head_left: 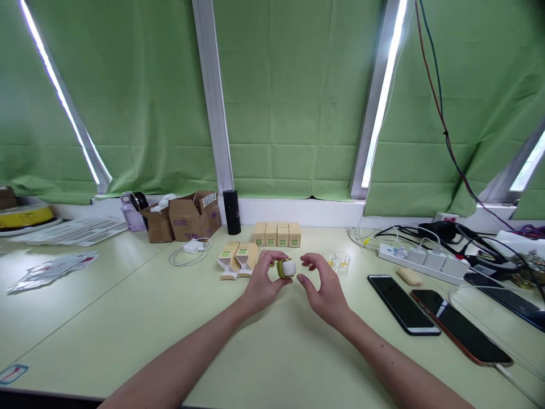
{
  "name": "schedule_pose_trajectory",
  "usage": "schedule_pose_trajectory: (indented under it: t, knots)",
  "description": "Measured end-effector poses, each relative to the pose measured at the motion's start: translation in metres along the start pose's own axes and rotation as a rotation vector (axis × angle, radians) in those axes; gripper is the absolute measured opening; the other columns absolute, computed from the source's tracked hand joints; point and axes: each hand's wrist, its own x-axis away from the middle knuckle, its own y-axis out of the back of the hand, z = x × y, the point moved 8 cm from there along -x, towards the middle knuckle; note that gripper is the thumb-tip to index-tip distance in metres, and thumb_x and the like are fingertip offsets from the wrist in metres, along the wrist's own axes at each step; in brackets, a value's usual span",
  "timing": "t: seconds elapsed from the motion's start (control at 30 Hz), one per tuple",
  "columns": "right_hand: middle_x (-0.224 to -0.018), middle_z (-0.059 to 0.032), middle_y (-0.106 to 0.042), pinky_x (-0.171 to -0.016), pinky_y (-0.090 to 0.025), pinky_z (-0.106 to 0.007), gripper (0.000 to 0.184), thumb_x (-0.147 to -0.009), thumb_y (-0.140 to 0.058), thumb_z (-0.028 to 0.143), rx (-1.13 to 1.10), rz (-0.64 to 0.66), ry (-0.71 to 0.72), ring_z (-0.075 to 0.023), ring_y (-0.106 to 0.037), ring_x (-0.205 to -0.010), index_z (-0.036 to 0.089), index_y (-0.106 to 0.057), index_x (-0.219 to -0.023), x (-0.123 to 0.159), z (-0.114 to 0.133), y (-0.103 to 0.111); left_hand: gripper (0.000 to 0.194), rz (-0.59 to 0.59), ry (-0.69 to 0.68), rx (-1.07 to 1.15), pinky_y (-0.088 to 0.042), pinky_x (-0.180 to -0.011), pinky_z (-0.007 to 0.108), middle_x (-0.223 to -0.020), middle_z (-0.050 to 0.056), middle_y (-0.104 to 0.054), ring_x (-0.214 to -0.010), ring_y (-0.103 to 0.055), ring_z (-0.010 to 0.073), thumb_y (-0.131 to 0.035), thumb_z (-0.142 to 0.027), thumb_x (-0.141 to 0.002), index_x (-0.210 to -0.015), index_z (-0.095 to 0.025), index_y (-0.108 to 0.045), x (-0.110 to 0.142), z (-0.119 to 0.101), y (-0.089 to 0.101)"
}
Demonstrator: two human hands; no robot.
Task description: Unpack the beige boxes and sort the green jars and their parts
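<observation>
Your left hand (261,282) grips a green-and-white block (288,268); your right hand (326,288), free, curves just beside it; 4 small boxes (283,234) stand behind.

No word, brand or number can be read. The larger cardboard box (185,220) carries a white label (208,199) with dark print, and purple marks on its sides, all too small to make out. Green squares stand on the fronts of the small tan boxes (271,230) in the row and on the two angular cartons (230,264), any lettering illegible. Reddish print on the plastic packets (55,270) is blurred. At the desk's (128,335) near left corner, a blue-edged sticker (13,374) shows a red stroke
</observation>
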Motion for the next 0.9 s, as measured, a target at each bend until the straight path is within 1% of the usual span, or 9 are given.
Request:
schedule_pose_trajectory:
  t: [0.1, 0.2, 0.3, 0.4, 0.53, 0.6, 0.73, 0.8, 0.9]
  knots:
    - [-0.105, -0.0088, -0.070, -0.077, -0.060, -0.038, 0.022, -0.095, -0.064, 0.031, -0.113, 0.023, -0.114, -0.0220, -0.067, -0.091, 0.021, -0.059, -0.114, 0.002, -0.003, -0.011, 0.040, -0.079, -0.161, -0.107, -0.049, -0.097, 0.044, -0.117, 0.007, -0.061, -0.113, -0.059, 0.0256, -0.079, -0.015, -0.080, -0.111, -0.024, -0.055, 0.004, -0.015, 0.002]
    - [-0.103, -0.0068, -0.069, -0.077, -0.059, -0.036, 0.020, -0.094, -0.065, 0.031, -0.150, 0.031, -0.150, -0.0207, -0.066, -0.090, 0.022, -0.061, -0.111, 0.003, 0.001, -0.018, 0.039, -0.107, -0.329, -0.218, -0.050, -0.093, 0.043, -0.117, 0.008, -0.060, -0.111, -0.058, 0.0252, -0.073, -0.012, -0.083, -0.114, -0.024, -0.051, 0.010, -0.027, -0.001]
    - [-0.104, -0.0062, -0.067, -0.076, -0.058, -0.036, 0.016, -0.094, -0.065, 0.027, -0.145, 0.019, -0.159, -0.0199, -0.064, -0.089, 0.022, -0.060, -0.108, 0.004, 0.003, -0.020, 0.035, -0.126, -0.405, -0.279, -0.050, -0.090, 0.042, -0.116, 0.009, -0.059, -0.107, -0.058, 0.0244, -0.068, -0.013, -0.087, -0.114, -0.024, -0.049, 0.014, -0.033, -0.005]
    - [-0.105, -0.0070, -0.065, -0.076, -0.059, -0.036, 0.014, -0.095, -0.061, 0.023, -0.113, 0.028, -0.125, -0.0201, -0.063, -0.089, 0.022, -0.058, -0.109, 0.003, 0.003, -0.017, 0.035, -0.110, -0.379, -0.288, -0.050, -0.090, 0.044, -0.116, 0.010, -0.059, -0.108, -0.059, 0.0255, -0.068, -0.014, -0.087, -0.115, -0.024, -0.048, 0.014, -0.033, -0.006]
    - [-0.114, -0.0125, -0.063, -0.085, -0.058, -0.042, 0.021, -0.099, -0.052, 0.019, 0.079, 0.028, 0.079, -0.0253, -0.063, -0.103, 0.021, -0.055, -0.120, 0.001, 0.011, -0.008, 0.045, 0.016, -0.310, -0.216, -0.050, -0.096, 0.048, -0.125, 0.013, -0.058, -0.116, -0.057, 0.0295, -0.069, -0.016, -0.084, -0.124, -0.024, -0.047, 0.013, -0.032, -0.007]
    - [-0.116, -0.0142, -0.063, -0.088, -0.057, -0.045, 0.024, -0.100, -0.050, 0.018, 0.206, 0.012, 0.167, -0.0277, -0.062, -0.107, 0.020, -0.054, -0.124, 0.000, 0.014, -0.004, 0.047, 0.056, -0.261, -0.173, -0.052, -0.093, 0.045, -0.127, 0.014, -0.059, -0.111, -0.059, 0.0274, -0.064, -0.017, -0.088, -0.132, -0.024, -0.046, 0.012, -0.031, -0.007]
    - [-0.114, -0.0151, -0.065, -0.087, -0.056, -0.046, 0.027, -0.102, -0.048, 0.016, 0.365, 0.011, 0.278, -0.0290, -0.062, -0.105, 0.019, -0.055, -0.128, -0.001, 0.022, -0.002, 0.045, 0.074, -0.146, -0.087, -0.057, -0.083, 0.039, -0.127, 0.013, -0.062, -0.097, -0.064, 0.0212, -0.054, -0.022, -0.098, -0.142, -0.025, -0.044, 0.011, -0.024, -0.008]
    - [-0.114, -0.0153, -0.065, -0.087, -0.055, -0.047, 0.031, -0.102, -0.045, 0.016, 0.398, 0.036, 0.327, -0.0288, -0.062, -0.104, 0.019, -0.054, -0.131, 0.000, 0.026, -0.006, 0.041, 0.081, -0.114, -0.055, -0.060, -0.083, 0.038, -0.127, 0.013, -0.063, -0.097, -0.066, 0.0204, -0.052, -0.025, -0.101, -0.142, -0.024, -0.047, 0.011, -0.021, -0.012]
    - [-0.113, -0.0156, -0.065, -0.086, -0.055, -0.047, 0.036, -0.102, -0.043, 0.014, 0.421, 0.068, 0.365, -0.0282, -0.062, -0.101, 0.018, -0.053, -0.136, 0.002, 0.029, -0.010, 0.033, 0.087, -0.103, -0.020, -0.063, -0.083, 0.038, -0.125, 0.013, -0.065, -0.099, -0.069, 0.0213, -0.050, -0.028, -0.102, -0.134, -0.022, -0.056, 0.010, -0.020, -0.016]
